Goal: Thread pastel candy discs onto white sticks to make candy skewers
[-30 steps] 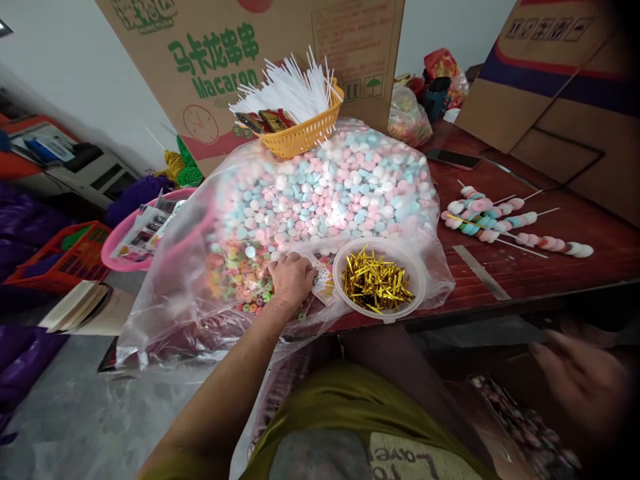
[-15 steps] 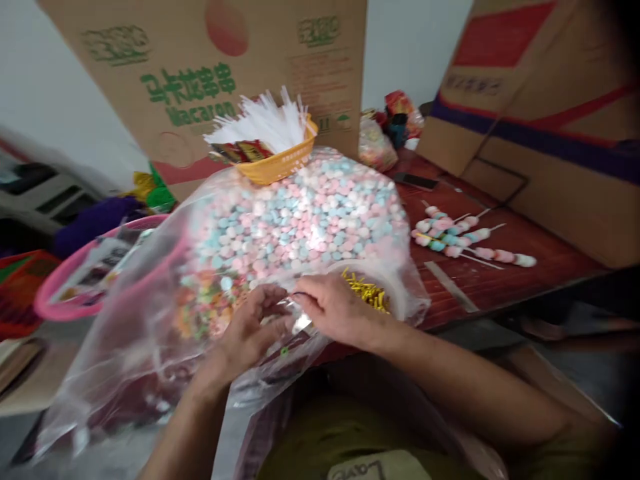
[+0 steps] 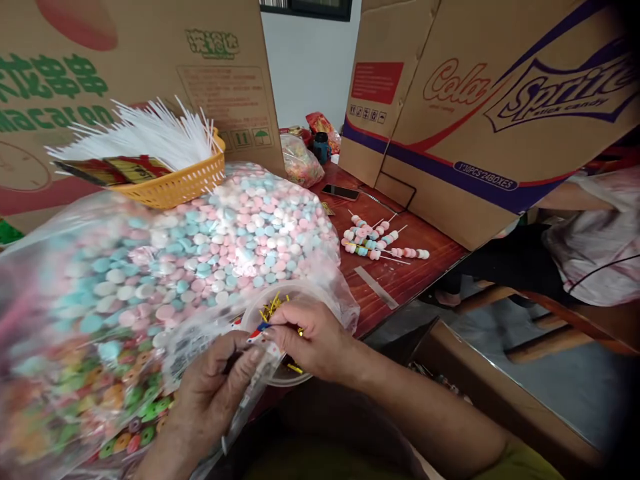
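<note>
Head cam's got your left hand [image 3: 217,393] and right hand [image 3: 315,340] both pinching a clear plastic packet [image 3: 269,348], red-and-blue print, just by the left edge of the round translucent plastic bowl [image 3: 300,292].

Candy workshop: bulk candies [image 3: 240,227], white sticks [image 3: 155,140], printed carton [image 3: 435,140]

From here I see a shiny bag [image 3: 254,385], white, blue and red on top, pinched between the left hand [image 3: 215,387] and right hand [image 3: 313,340], its end slanting down beside the left
</note>
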A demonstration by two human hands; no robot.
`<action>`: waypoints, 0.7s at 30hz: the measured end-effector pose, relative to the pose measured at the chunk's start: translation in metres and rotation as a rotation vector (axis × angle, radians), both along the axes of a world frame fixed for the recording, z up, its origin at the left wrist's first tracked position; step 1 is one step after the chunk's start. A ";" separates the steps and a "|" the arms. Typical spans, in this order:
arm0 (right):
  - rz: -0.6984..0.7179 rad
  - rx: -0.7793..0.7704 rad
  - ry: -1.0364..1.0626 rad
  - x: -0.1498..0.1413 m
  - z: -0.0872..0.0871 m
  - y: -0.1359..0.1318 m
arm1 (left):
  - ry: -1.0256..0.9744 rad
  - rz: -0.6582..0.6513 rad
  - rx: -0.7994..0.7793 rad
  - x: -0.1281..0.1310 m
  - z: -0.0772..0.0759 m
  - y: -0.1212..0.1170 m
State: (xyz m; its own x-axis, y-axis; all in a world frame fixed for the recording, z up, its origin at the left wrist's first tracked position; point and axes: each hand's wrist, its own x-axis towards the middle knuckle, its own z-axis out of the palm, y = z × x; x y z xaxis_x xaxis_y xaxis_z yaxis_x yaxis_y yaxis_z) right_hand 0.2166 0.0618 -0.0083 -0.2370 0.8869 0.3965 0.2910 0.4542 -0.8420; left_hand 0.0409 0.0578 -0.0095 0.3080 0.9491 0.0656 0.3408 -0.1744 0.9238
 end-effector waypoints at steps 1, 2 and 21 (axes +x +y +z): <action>-0.030 0.067 -0.032 0.001 -0.004 -0.001 | -0.027 0.020 -0.059 0.003 -0.003 -0.001; -0.054 0.109 -0.056 0.002 -0.008 -0.002 | -0.039 0.022 -0.101 0.006 -0.006 -0.002; -0.150 0.117 -0.331 0.032 -0.016 0.028 | 0.380 -0.042 0.415 0.002 -0.014 0.021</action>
